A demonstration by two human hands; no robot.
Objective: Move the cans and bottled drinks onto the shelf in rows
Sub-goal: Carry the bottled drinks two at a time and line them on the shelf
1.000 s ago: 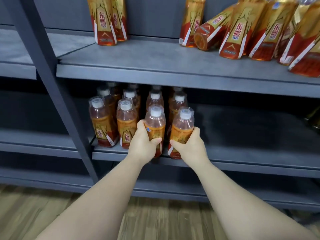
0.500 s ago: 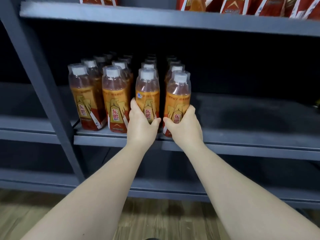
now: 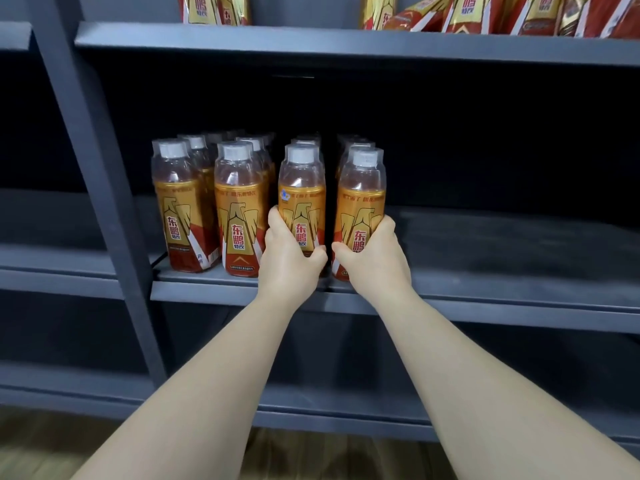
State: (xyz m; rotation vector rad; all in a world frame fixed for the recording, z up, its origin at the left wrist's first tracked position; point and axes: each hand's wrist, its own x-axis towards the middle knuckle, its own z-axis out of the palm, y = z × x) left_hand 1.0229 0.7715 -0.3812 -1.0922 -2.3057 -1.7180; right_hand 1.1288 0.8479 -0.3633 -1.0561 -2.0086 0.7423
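- Grey-blue metal shelving unit (image 3: 90,168) stands in front of the person, with a slanted upright at its left.
- Wood-look plank floor (image 3: 311,455) shows as a strip beneath it.
- The middle shelf board (image 3: 502,244) carries the drinks at its left end.
- On the upper shelf board (image 3: 346,43), red-and-gold labelled bottles (image 3: 467,12) lean against each other; their tops are cut off.
- Four rows of clear plastic bottles with white caps and orange labels (image 3: 239,209) run from the front edge into the dark; I cannot count them.
- The third front bottle (image 3: 302,202) stands upright, its base hidden.
- The fourth front bottle (image 3: 362,202) stands just beside it, a narrow gap between.
- The left hand (image 3: 289,261) wraps the third bottle's lower half.
- The right hand (image 3: 375,261) grips the fourth bottle likewise, thumbs nearly meeting.
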